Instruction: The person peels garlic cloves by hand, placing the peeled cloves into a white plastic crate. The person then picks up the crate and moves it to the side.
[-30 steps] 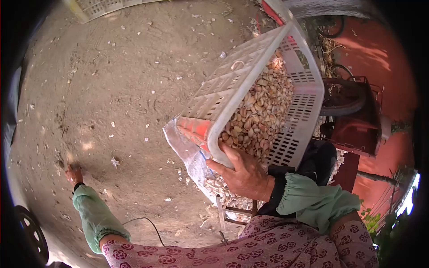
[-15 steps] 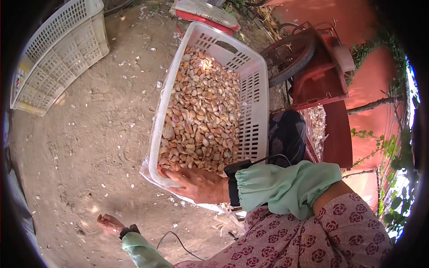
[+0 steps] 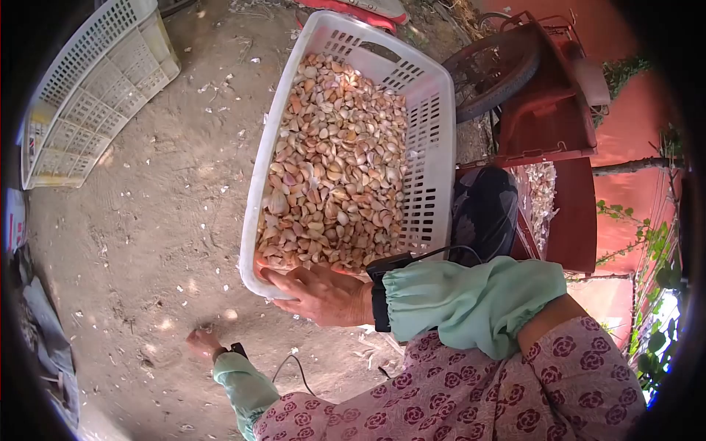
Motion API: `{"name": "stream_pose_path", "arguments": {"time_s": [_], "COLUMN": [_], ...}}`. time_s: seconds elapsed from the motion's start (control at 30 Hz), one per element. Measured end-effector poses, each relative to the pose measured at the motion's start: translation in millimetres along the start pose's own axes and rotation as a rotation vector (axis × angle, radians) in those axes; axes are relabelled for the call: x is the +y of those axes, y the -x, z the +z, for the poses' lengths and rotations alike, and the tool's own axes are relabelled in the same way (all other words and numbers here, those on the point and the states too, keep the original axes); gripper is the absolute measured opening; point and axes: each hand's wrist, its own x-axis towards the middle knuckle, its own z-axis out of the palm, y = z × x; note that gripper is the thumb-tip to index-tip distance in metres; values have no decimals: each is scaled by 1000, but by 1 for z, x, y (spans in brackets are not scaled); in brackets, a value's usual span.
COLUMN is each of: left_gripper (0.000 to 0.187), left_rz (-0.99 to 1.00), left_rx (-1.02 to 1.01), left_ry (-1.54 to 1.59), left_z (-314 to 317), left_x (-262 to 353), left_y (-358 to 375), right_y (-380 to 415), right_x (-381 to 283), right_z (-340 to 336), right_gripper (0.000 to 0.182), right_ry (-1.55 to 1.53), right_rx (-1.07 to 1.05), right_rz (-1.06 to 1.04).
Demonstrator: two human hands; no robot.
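Note:
A white plastic crate (image 3: 257, 173) holds a heap of garlic cloves (image 3: 334, 169). My right hand (image 3: 320, 294) grips the crate's near end, its fingers over the rim by the corner; part of the grip is hidden. My left hand (image 3: 204, 342) is away from the crate, low over the dirt ground. Its fingers are small and blurred, loosely bent, with nothing visible in them.
A second white crate (image 3: 110, 95) stands at upper left. Beyond the full crate are a red cart (image 3: 548, 117) with a wheel (image 3: 500, 81) and pale garlic peelings (image 3: 540, 198). A dark cable (image 3: 294, 360) hangs near my left wrist.
The crate sits higher and slightly to the right in view, with my right hand still on its rim; the whole view has shifted too. My left hand appears nearer the crate.

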Motion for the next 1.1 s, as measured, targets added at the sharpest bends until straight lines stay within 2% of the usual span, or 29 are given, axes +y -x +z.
{"name": "stream_pose_path", "arguments": {"time_s": [0.07,0.13,0.17,0.2,0.23,0.27,0.3,0.33,0.37,0.4,0.43,0.47,0.5,0.57,0.6,0.63,0.67,0.7,0.73,0.77,0.8,0.83,0.87,0.9,0.93,0.97,1.07,1.1], "left_gripper": [33,31,25,21,19,17,16,15,14,14,12,7,7,4,4,6,9,9,11,12,15,15,17,18,16,16,7,7], "left_rz": [-68,201,269,389,446,607,708,766,974,1079,1172,1175,1180,1369,1369,1358,1346,1352,1394,1429,1586,1583,1758,1914,1914,1916,1830,1842], "left_rx": [-21,25,-67,-145,-84,-107,-286,-554,-621,-647,-678,-836,-837,-981,-984,-1078,-1170,-1172,-1276,-1381,-1313,-1321,-1152,-967,-1041,-1047,-834,-819], "left_ry": [222,567,1022,1127,1108,1119,1098,1026,850,658,595,535,526,279,260,199,142,134,247,361,431,424,245,63,-90,-97,-329,-318], "left_z": [-18,-74,-116,-164,-201,-221,-243,-253,-242,-234,-206,-184,-172,-156,-151,-146,-141,-132,-118,-102,-79,-60,-60,-61,-62,-60,-60,-60], "left_x": [41,128,192,249,300,326,353,379,395,411,413,415,416,420,424,428,432,433,429,424,418,407,412,418,422,421,417,421], "left_y": [-2,14,42,70,102,122,146,161,164,169,165,161,156,143,138,133,129,125,120,116,113,113,123,131,142,154,182,182], "right_y": [0,2,3,2,4,6,7,7,8,8,9,8,10,8,9,11,14,14,12,13,12,12,13,14,11,7,11,12], "right_x": [-1,-1,-2,-1,-2,-2,-2,-3,-3,-2,-1,-6,-3,5,4,-1,-7,-8,-8,-8,-9,-8,-4,-1,-3,-9,-7,-12], "right_z": [-3,5,8,3,4,9,11,8,9,14,22,49,38,1,5,21,44,55,54,53,45,38,27,28,29,31,33,34], "right_gripper": [31,33,34,30,30,33,36,35,35,33,31,29,29,29,33,33,32,32,31,31,28,25,20,20,21,23,27,29], "right_ry": [-38,-35,-16,-61,-73,-41,-8,-34,-46,-385,-723,-655,-660,-517,-491,-504,-484,-456,-243,-247,-395,-543,-443,-448,-471,-494,-538,-537], "right_rx": [29,64,77,150,161,52,-59,19,31,58,83,-15,-7,-136,-127,-117,47,209,131,135,75,13,117,117,106,97,71,63], "right_rz": [79,87,81,85,87,44,2,49,48,120,189,183,185,138,150,153,154,154,129,134,165,195,174,178,182,189,210,212]}}
